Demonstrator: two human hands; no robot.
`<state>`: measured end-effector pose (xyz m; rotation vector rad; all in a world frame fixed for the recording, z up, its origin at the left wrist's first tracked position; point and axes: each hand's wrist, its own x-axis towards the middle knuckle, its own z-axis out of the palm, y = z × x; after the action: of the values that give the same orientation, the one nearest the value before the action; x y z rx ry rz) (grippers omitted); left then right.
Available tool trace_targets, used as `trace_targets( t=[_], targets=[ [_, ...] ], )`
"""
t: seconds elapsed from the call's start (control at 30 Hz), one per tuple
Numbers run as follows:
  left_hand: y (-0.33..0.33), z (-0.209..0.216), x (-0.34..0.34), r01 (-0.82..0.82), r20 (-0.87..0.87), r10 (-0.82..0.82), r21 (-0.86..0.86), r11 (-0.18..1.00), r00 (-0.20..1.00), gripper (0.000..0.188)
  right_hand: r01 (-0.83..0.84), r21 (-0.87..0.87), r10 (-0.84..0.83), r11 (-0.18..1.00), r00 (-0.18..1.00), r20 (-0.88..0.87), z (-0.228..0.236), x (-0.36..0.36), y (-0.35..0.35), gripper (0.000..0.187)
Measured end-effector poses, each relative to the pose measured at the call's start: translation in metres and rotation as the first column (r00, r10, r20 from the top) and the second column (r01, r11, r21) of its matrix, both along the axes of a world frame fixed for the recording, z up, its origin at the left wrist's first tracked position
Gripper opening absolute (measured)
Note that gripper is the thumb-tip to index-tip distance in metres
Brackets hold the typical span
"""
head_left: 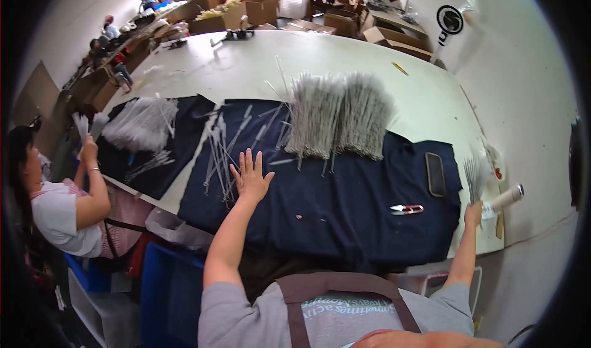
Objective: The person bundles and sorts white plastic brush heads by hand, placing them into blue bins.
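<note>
My left hand (251,177) is spread open over the dark blue cloth (345,225), beside loose thin wire brushes (217,154) with white bristles. Whether its fingers touch the cloth or a brush I cannot tell. Out at the right edge of the table, my right hand (473,215) is closed around the lower ends of a bunch of wire brushes (474,177), bristles up. Two thick upright bundles of wire brushes (317,117) stand side by side at the cloth's far middle. Red-handled thread snips (407,209) and a dark phone (435,174) lie on the right part of the cloth.
At the left, a co-worker (68,206) holds brushes near a brush pile (143,125) on another dark cloth. The white table (357,49) bears a yellow tool (399,68). A tumbler (507,197) is by my right hand. A blue bin (166,292) stands below the left edge.
</note>
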<state>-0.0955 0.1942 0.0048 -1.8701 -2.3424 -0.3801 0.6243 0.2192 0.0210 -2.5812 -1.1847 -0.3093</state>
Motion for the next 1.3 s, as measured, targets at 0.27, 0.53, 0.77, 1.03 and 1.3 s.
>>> trace_targets(
  t=[0.27, 0.53, 0.77, 1.03, 1.3],
  targets=[
    [0.023, -0.006, -0.058, -0.243, -0.045, 0.239, -0.154, 0.958, 0.970, 0.062, 0.212, -0.248, -0.226, 0.945, 0.974, -0.029, 0.018, -0.033, 0.017, 0.098],
    [0.036, -0.034, -0.093, -0.439, 0.098, 0.437, 0.006, 0.898, 0.894, 0.039, -0.719, 0.311, 0.777, 0.621, 0.617, -0.126, 0.059, -0.287, 0.129, 0.045],
    [0.055, -0.010, -0.040, -0.188, 0.065, 0.178, 0.233, 0.954, 0.982, 0.047, -0.421, -0.226, 0.371, 0.878, 0.899, -0.233, 0.070, -0.444, 0.193, 0.076],
    [0.141, 0.037, 0.075, 0.540, -0.001, -0.570, 0.321, 0.778, 0.822, 0.043, -0.248, -0.229, 0.178, 0.941, 0.941, -0.288, 0.070, -0.487, 0.210, 0.075],
    [0.193, 0.018, 0.117, 0.684, 0.052, -0.688, 0.083, 0.725, 0.723, 0.053, -0.544, -0.261, 0.289, 0.798, 0.724, -0.626, 0.070, -0.438, 0.245, 0.064]
  ],
)
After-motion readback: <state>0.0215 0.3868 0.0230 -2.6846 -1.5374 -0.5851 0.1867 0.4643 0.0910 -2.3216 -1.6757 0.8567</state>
